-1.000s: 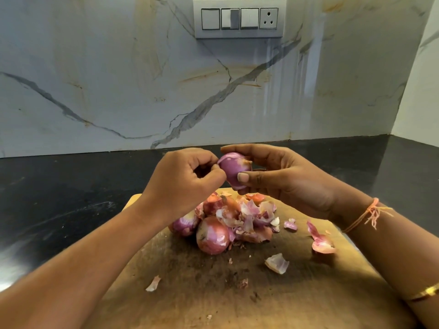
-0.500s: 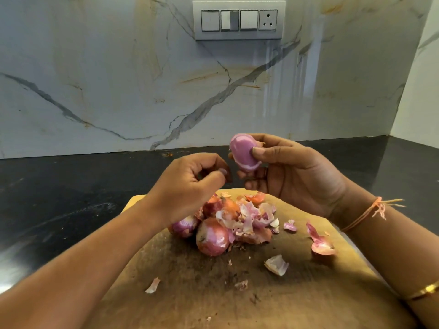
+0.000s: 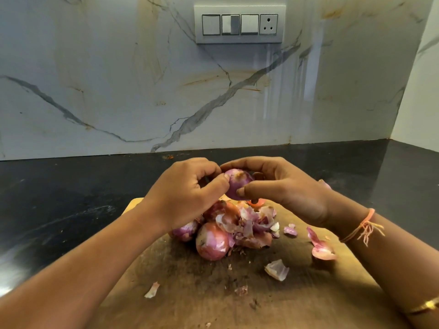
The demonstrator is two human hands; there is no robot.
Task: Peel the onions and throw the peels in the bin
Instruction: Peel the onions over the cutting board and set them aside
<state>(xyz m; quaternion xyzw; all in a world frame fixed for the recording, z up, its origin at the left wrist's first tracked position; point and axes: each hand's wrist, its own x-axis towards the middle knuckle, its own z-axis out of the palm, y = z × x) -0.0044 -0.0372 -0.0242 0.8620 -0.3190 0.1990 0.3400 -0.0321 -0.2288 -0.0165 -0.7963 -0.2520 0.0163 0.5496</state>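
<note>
I see the right hand (image 3: 285, 191) curled round a small red onion (image 3: 237, 184), thumb underneath and fingers over the top, holding it up above the far end of the wooden cutting board (image 3: 213, 305). The left hand (image 3: 187, 193) meets it from the other side, thumb and bent fingers pinching at the onion's left flank; I cannot tell whether a strip of skin sits between them. Below the two hands, on the board, lies a heap of peels (image 3: 251, 222), pink and papery, with an unpeeled onion (image 3: 211, 241) resting against its near side and a second onion (image 3: 185, 231) just left of that, partly hidden under the left wrist. Loose scraps lie apart from the heap: a pale peel (image 3: 276, 269) nearer me, a pink curled peel (image 3: 320, 248) by the right forearm, a small flake (image 3: 152, 286) to the left. The board sits on a black desk (image 3: 59, 198) that runs back to a veined marble wall (image 3: 118, 91) carrying a switch panel (image 3: 239, 24). The right wrist wears an orange thread band (image 3: 363, 226) and, nearer me, a gold bangle (image 3: 425, 306)
</note>
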